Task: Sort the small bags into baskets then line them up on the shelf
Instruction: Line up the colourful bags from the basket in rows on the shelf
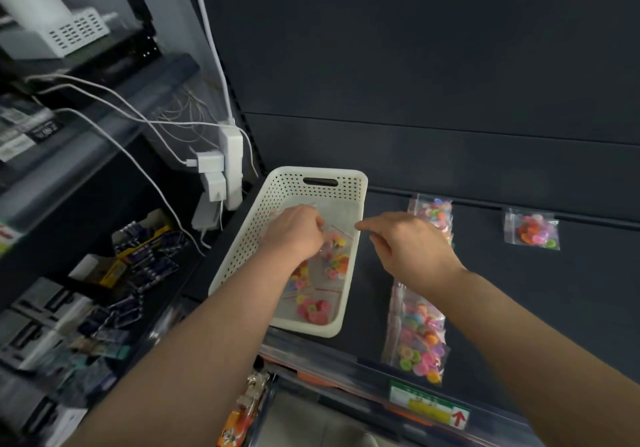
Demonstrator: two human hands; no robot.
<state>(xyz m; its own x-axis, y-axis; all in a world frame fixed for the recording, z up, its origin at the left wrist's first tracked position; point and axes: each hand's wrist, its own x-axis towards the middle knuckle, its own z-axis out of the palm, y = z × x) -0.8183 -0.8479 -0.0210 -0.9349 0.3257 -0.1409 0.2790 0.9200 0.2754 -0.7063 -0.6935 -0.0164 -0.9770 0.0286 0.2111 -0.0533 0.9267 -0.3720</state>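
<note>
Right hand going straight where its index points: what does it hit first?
The right hand would likely meet the basket rim first, then the bag the left hand grips. Depth unclear.

Dark shelf [502, 301]: white perforated basket [242, 239] at 9 o'clock. Long clear bag [419, 336] of coloured discs at 6 o'clock, near front edge. Second bag [434, 209] at 12. Small bag [533, 230] at 2.

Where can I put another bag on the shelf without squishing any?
The biggest bare patch of shelf lies right of the long bag, in front of the small bag. A thin strip runs between the basket and the long bag. The basket is crowded: bags fill its near half, with the left hand inside and the right hand at its rim.
</note>
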